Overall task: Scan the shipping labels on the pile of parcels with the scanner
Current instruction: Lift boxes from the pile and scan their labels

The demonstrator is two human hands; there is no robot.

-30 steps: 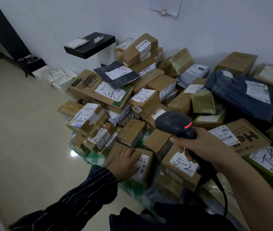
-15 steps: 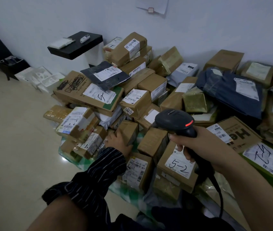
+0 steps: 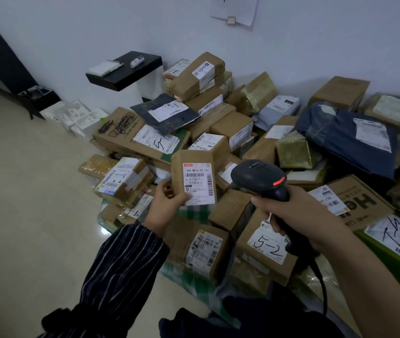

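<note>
The step in hand looks like getting one box ready to scan. The left hand (image 3: 167,208) holds a small parcel (image 3: 195,167) up in the air, above the near side of the pile of parcels (image 3: 230,128) that lies on the floor (image 3: 35,191) by the wall (image 3: 316,45). The white label (image 3: 197,182) on it faces the person. The thumb (image 3: 182,198) presses on the label's bottom left corner, and the other fingers (image 3: 164,191) curl round the parcel's left edge and go behind it. So this hand is closed tight on the parcel.

The right hand (image 3: 289,213) is wrapped round the handle of the black scanner (image 3: 260,178), with its fingers closed on it. A red light (image 3: 279,182) glows on the scanner's head. The scanner sits just beside the parcel, to its right, not touching it.

The scanner's nose seems to point past the label, not at it. The next move likely calls for turning the scanner, or tipping the parcel, so the beam lands on the bar lines. The thumb should keep off those lines.
</note>
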